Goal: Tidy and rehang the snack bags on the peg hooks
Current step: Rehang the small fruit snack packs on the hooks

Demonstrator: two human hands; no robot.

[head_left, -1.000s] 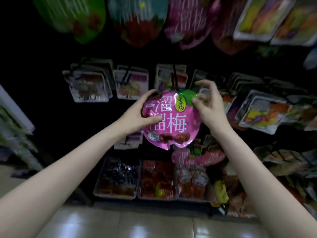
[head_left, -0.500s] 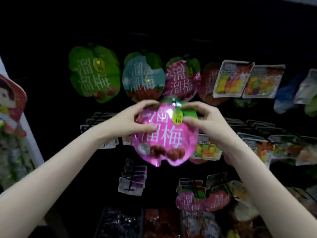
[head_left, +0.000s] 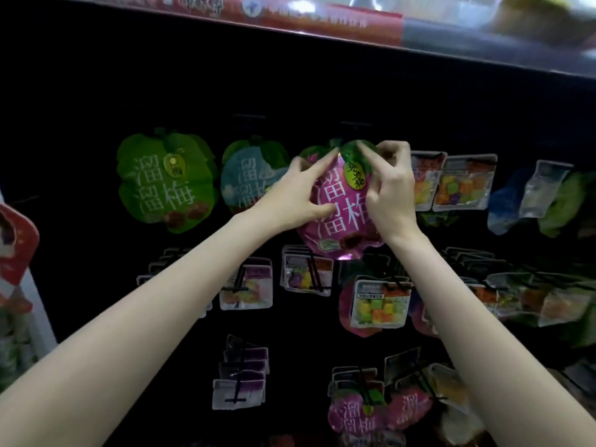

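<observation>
Head view: both hands, left hand (head_left: pixel 298 191) and right hand (head_left: pixel 392 185), pinch the pink snack bag (head_left: pixel 342 214) (light, crinkly, probably slippery) near its top.

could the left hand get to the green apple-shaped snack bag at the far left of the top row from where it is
Probably yes: the green apple-shaped snack bag hangs uncovered, left of the left hand, with only the teal apple-shaped bag between. But that hand now holds the pink apple-shaped bag.

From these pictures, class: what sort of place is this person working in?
Most likely a shop's snack aisle. Many sealed bags, such as the green bag, hang in rows on a dark display wall, and a printed shelf strip runs above.
</observation>
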